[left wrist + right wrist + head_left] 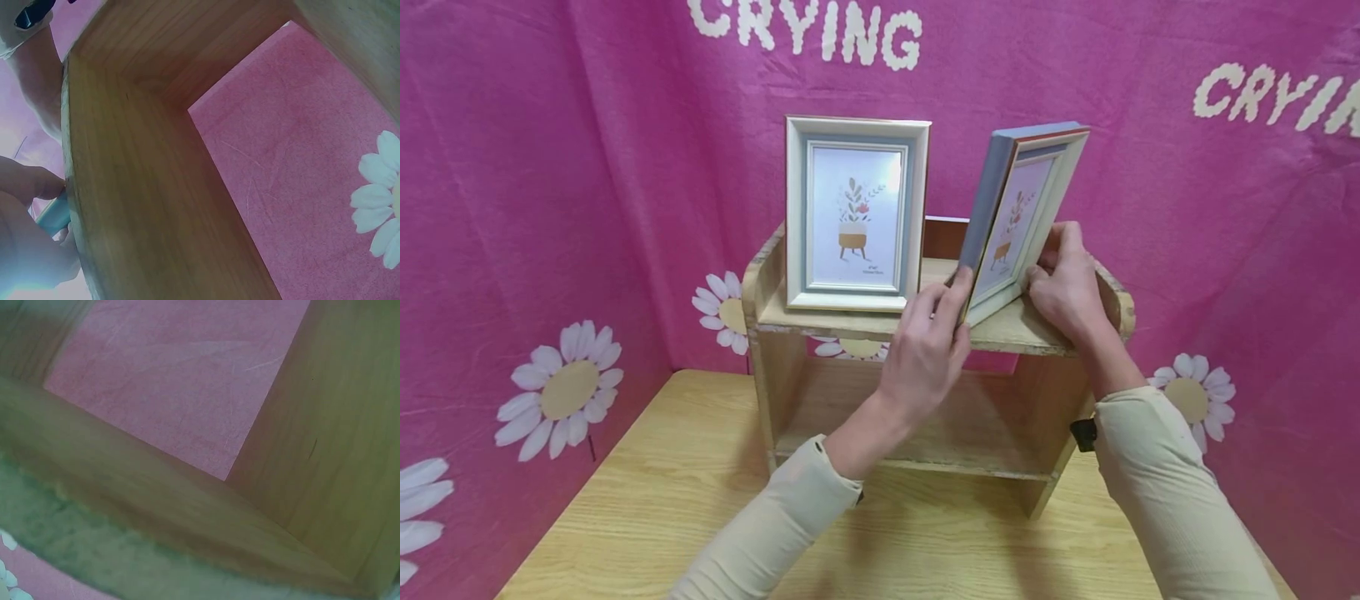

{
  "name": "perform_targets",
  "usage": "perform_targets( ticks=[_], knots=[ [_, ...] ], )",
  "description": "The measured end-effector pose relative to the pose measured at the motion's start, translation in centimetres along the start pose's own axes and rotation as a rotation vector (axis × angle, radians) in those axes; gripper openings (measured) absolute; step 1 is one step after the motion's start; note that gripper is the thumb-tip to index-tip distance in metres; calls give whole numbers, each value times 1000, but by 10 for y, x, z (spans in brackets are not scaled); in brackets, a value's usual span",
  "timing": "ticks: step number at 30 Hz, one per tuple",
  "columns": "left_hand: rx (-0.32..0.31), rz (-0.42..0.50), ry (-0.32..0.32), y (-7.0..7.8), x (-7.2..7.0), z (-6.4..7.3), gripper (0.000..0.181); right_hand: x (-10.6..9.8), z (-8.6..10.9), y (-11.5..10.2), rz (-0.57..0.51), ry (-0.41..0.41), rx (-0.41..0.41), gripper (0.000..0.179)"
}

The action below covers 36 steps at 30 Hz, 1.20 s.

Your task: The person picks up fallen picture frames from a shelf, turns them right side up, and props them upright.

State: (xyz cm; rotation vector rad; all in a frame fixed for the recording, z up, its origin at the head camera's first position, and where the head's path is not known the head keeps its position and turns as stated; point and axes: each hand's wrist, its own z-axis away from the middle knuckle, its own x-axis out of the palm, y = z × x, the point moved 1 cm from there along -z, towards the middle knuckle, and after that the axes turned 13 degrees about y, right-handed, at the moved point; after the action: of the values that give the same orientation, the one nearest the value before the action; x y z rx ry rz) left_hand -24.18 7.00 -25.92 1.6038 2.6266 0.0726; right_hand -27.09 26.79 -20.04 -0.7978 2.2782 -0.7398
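Observation:
Two cream picture frames with blue-grey inner borders and a potted-plant print stand on top of a small wooden shelf [917,417]. The left picture frame [853,217] faces forward. The right picture frame [1022,200] is turned at an angle, its blue-grey side showing. My left hand [925,350] grips its lower near edge, thumb and fingers at the shelf's front lip. At its lower far edge, my right hand [1066,283] pinches it, the fingers partly hidden behind. In the left wrist view, the left hand [28,231] shows around a blue-green edge of the frame.
The shelf has raised sides and an open lower compartment [850,408]. It stands on a light wooden table [662,500]. A magenta cloth [625,125] with daisies and white lettering hangs behind and at both sides.

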Motion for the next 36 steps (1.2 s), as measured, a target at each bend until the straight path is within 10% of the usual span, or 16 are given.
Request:
perform_targets(
  ticks=[21,36],
  knots=[
    [168,-299,48,14,9,8,43,2,-5,1,80,-5,-8,40],
    [182,-325,61,16,8,8,42,4,-9,2,45,-22,-23,41]
  ],
)
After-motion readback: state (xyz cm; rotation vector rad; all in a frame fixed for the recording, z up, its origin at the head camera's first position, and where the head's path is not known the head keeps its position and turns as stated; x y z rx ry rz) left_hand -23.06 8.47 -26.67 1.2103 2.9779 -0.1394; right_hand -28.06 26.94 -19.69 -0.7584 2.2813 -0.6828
